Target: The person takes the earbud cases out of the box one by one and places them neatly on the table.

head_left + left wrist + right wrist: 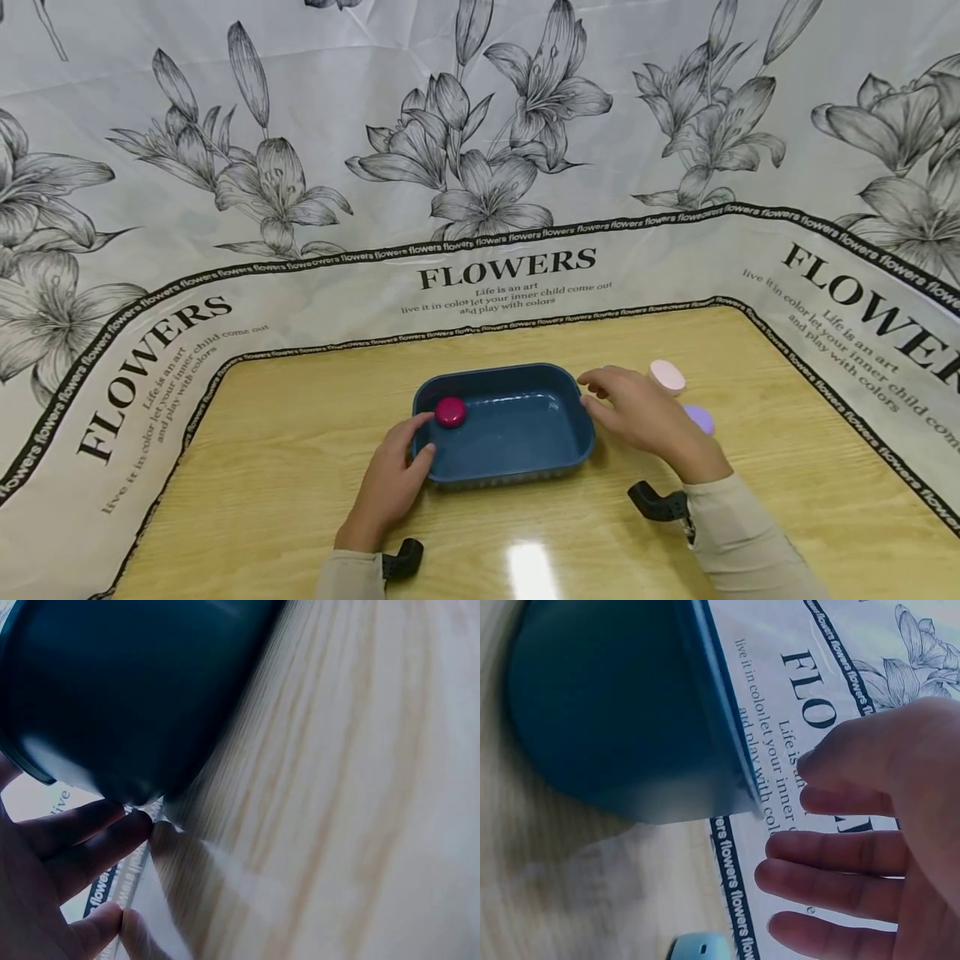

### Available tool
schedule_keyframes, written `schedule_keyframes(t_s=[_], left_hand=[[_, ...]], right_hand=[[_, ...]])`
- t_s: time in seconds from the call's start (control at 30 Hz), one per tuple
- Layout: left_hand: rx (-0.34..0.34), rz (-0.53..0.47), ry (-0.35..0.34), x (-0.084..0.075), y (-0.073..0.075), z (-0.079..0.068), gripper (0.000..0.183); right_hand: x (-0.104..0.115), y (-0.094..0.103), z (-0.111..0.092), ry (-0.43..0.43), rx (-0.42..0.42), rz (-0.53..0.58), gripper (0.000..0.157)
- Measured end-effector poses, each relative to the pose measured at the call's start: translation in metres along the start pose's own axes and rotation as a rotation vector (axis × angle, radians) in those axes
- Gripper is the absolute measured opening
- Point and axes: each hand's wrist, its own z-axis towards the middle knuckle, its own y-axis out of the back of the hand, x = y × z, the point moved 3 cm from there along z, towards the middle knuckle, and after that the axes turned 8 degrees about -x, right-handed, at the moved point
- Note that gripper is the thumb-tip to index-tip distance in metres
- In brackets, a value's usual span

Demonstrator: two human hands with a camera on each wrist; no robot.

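A dark blue rectangular bin sits on the table. Inside its left end lies a glossy crimson round object. My left hand is at the bin's left end, thumb and index finger at the rim; in the left wrist view other fingers extend close under the bin's outer wall. My right hand is beside the right end, its fingers loosely bent and holding nothing. In the right wrist view, a gap shows between these fingers and the bin.
Right of the right hand lie a pale pink oval object and a purple one, the latter partly hidden by the wrist. A light blue rounded object shows low in the right wrist view. Flower-printed cloth borders the wooden table.
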Motion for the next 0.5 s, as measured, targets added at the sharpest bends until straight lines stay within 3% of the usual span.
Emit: schedule_keyframes(t_s=[0.3,0.5], left_hand=[[-0.001,0.0,-0.001,0.0,0.0,-0.001,0.043],[-0.005,0.002,-0.012,0.002,-0.002,0.0,0.044]], right_hand=[[0.008,0.0,0.012,-0.03,0.097,0.15,0.03],[0.014,-0.004,0.023,0.01,0.151,0.24,0.03]])
